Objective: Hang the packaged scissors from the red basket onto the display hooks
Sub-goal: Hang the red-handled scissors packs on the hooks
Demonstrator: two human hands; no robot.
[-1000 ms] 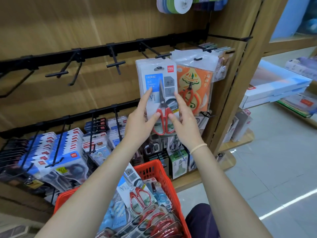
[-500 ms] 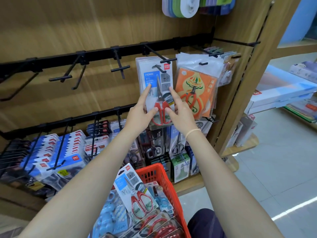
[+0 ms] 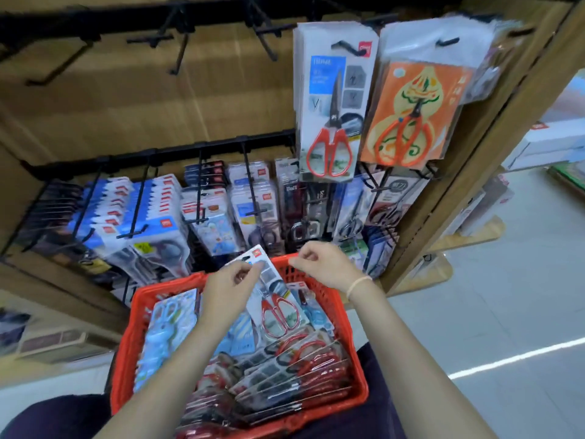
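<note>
The red basket (image 3: 125,340) sits on my lap, full of packaged scissors. My left hand (image 3: 232,285) pinches the top edge of one pack with red-handled scissors (image 3: 280,313), which leans up out of the basket. Just right of it, my right hand (image 3: 324,264) hovers over the basket's far rim with loosely curled fingers and nothing in it. A matching white-and-blue pack of red-handled scissors (image 3: 332,99) hangs on an upper display hook (image 3: 346,47), apart from both hands.
An orange pack of scissors (image 3: 411,115) hangs right of the white one. Bare black hooks (image 3: 177,52) stick out along the upper rail to the left. The lower rail (image 3: 164,153) carries several rows of packs. A wooden upright (image 3: 468,172) closes the display's right side.
Both hands let go of the pack hanging on the upper hook and dropped to the basket. My left hand has taken hold of another pack. My view tilted downward.
</note>
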